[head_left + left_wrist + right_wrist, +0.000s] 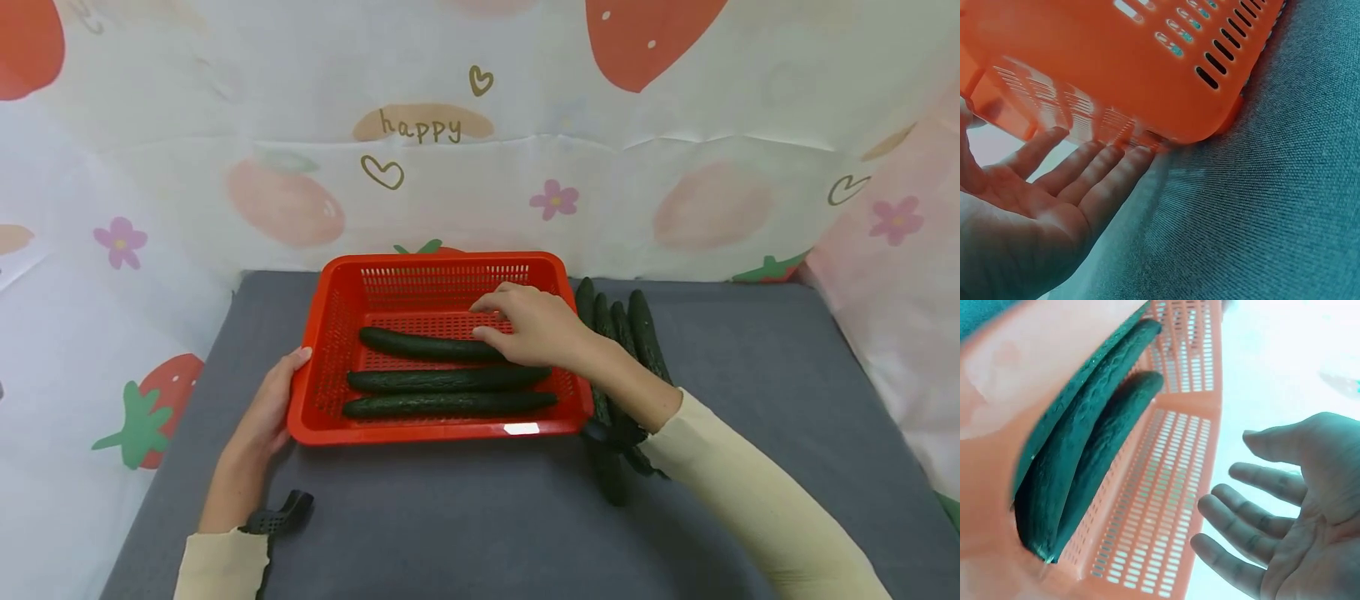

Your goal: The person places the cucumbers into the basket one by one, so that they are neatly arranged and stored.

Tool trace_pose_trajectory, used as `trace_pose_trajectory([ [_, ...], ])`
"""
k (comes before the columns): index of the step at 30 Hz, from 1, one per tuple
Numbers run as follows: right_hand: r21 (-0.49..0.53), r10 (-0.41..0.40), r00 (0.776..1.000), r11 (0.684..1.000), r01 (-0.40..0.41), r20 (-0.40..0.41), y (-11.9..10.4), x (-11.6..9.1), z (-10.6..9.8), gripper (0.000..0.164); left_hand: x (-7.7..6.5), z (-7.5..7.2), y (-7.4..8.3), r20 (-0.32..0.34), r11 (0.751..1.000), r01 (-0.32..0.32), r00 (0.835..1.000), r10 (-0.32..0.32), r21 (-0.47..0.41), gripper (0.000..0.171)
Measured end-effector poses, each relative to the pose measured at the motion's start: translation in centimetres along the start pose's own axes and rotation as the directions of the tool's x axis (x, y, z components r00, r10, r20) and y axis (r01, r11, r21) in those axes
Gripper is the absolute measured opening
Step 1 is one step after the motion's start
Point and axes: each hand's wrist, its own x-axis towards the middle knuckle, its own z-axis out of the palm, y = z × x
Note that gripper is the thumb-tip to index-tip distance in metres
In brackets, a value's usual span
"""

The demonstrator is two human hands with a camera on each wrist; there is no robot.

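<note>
A red plastic basket with slotted walls stands on the grey table. Three dark green cucumbers lie lengthwise in it, one behind another. At the basket's left edge my left hand holds the rim, thumb on top; in the left wrist view its fingers rest against the outer wall. My right hand hovers over the right part of the basket, covering the right end of the rearmost cucumber. Its fingers are loosely bent with nothing between them in the right wrist view.
Several more cucumbers lie side by side on the table right of the basket, partly beneath the right forearm. A white printed cloth hangs behind the grey table. Black straps sit at the wrists.
</note>
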Motion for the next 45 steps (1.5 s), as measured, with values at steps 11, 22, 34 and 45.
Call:
trace_pose_trajectory([
  [11,0.07,0.023,0.996,0.997,-0.017,-0.084,2.8,-3.5,-0.6,0.04,-0.1,0.2,0.0,0.008,1.0,0.001,1.0,-0.001,-0.017,0.029],
  [22,0.168,0.083,0.981,0.984,-0.053,-0.178,5.2,-6.2,-0.7,0.041,-0.2,0.1,-0.3,-0.001,1.0,0.024,1.0,-0.024,0.003,0.035],
  [34,0.317,0.214,0.941,0.94,-0.125,-0.263,8.2,-9.6,-0.2,0.042,-0.5,-0.2,0.0,0.027,1.0,0.017,1.0,-0.017,-0.015,0.033],
  [45,0.424,0.358,0.893,0.878,-0.223,-0.271,11.0,-13.5,0.8,0.051,-0.1,-0.3,0.1,0.031,0.999,0.031,0.999,-0.03,-0.022,0.034],
])
